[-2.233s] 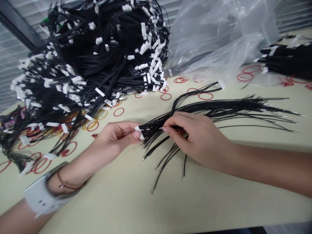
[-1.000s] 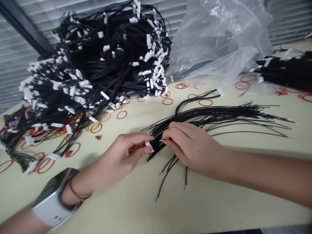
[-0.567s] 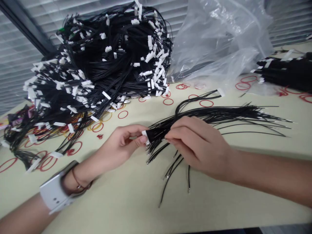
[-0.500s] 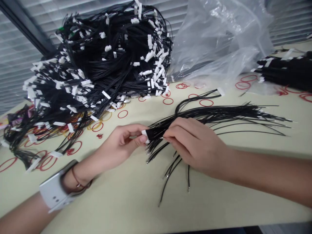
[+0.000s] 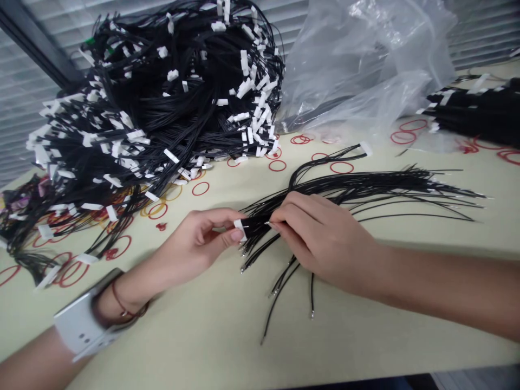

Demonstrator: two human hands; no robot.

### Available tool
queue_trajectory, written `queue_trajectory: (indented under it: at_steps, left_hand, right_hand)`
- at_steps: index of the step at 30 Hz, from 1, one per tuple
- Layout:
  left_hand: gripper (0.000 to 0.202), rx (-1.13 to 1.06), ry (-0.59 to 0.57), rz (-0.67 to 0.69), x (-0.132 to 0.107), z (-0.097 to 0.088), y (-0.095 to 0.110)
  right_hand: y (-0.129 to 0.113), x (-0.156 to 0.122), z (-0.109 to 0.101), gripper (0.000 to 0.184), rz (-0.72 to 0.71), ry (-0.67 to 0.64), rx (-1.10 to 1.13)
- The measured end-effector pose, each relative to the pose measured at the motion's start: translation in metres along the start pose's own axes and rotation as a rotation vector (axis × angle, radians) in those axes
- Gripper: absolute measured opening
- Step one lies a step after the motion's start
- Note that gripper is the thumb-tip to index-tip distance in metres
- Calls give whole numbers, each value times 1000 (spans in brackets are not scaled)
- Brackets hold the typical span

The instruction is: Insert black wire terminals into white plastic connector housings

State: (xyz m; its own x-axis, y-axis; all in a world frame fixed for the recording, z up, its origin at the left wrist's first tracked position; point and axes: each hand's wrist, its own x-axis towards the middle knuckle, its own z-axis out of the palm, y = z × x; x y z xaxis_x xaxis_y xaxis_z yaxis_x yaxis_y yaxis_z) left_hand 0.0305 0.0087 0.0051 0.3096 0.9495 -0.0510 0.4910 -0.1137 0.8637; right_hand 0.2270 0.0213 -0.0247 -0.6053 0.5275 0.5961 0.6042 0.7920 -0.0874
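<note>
So: thin black wires (image 5: 365, 189), light & floppy

Bundle lies on the cream surface (image 5: 284, 346) btw my hands. L hand (image 5: 195, 241) has fingers pinched on a white plastic connector (image 5: 240, 229); R hand (image 5: 320, 244) has fingers closed on the wires just beside it. Wires v. soft, tangle easily, bare crimp tips look fragile, so best grip is at the connector or close up the wire, not the loose ends. Big heap of harnesses (image 5: 162, 108) behind, red rubber bands (image 5: 342, 167) scattered around.

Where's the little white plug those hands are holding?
In the head view, the white plug sits at the fingertips of the left hand, on the end of the black wires, just left of the right hand.
</note>
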Motion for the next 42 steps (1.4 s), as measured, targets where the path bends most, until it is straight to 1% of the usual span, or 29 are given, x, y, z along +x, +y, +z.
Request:
queue_trajectory:
  at_steps: [7,16,21,25,30,34,42]
  left_hand:
    - [16,28,-5,-18,0,0,-2]
    - [12,49,-38,9,0,-2,-2]
    - [10,28,-56,-5,0,-2,-2]
    - [8,5,-67,15,-1,-2,-3]
    - [11,-18,-79,-12,-1,-1,-1]
    - [11,-34,-55,-30,-1,0,0]
    - [12,10,-57,22,-1,-2,-4]
  right_hand:
    - [0,1,-1,27,11,-13,11]
    - [-2,0,0,29,-6,-7,42]
    - [-2,0,-1,28,-19,5,54]
    - [-2,0,-1,26,-32,0,70]
    - [0,-1,-2,25,-43,5,98]
    - [0,-2,-2,24,-52,10,104]
    - [0,-1,-1,19,-79,5,92]
